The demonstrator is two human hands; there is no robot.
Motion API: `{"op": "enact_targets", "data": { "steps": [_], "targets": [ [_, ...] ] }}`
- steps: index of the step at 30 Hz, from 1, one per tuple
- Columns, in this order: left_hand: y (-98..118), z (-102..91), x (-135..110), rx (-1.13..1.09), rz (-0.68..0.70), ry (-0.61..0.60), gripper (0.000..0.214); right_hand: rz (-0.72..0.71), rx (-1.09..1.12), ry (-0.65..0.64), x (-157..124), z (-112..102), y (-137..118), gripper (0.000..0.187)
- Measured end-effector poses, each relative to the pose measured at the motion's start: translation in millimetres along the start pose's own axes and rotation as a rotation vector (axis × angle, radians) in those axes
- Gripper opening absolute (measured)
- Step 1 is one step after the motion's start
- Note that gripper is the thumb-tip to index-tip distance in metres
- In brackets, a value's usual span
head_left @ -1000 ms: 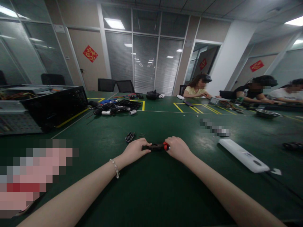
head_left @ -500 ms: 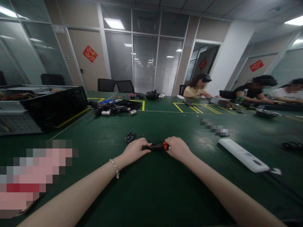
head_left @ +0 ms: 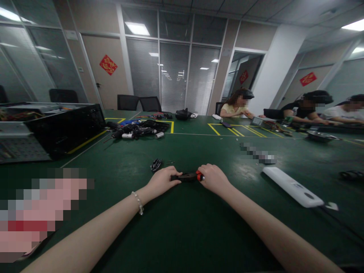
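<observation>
Low over the green table (head_left: 182,227), both hands meet at a pair of pliers with a dark head (head_left: 188,177) and red handles. My right hand (head_left: 214,178) is closed around the handles, mostly covering them. From the other side, my left hand (head_left: 163,179), with a beaded bracelet at its wrist, pinches a small black piece (head_left: 174,177) at the jaws. Whether the jaws grip that piece is too dark to tell. Just beyond my left hand lies a small black part (head_left: 156,165) with tiny bits next to it.
A white power strip (head_left: 292,186) lies to the right. On the left stands an open black computer case (head_left: 65,129), with a heap of tools and cables (head_left: 139,129) past it. Several people sit at the far right; one wears a yellow top (head_left: 231,110).
</observation>
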State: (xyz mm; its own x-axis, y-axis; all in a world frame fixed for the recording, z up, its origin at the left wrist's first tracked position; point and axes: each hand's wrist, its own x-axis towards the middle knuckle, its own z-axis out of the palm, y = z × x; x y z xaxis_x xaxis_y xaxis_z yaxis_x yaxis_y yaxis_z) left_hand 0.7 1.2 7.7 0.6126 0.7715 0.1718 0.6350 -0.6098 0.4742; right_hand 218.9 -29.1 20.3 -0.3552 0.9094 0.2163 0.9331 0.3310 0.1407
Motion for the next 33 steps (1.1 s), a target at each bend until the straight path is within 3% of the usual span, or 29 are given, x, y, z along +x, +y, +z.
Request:
{"op": "enact_targets", "data": {
  "steps": [33],
  "targets": [
    [-1.1,0.6,0.0,-0.006,0.018,0.009,0.031,-0.024,-0.05,0.039,0.4,-0.1,-0.5,0.018]
  ]
}}
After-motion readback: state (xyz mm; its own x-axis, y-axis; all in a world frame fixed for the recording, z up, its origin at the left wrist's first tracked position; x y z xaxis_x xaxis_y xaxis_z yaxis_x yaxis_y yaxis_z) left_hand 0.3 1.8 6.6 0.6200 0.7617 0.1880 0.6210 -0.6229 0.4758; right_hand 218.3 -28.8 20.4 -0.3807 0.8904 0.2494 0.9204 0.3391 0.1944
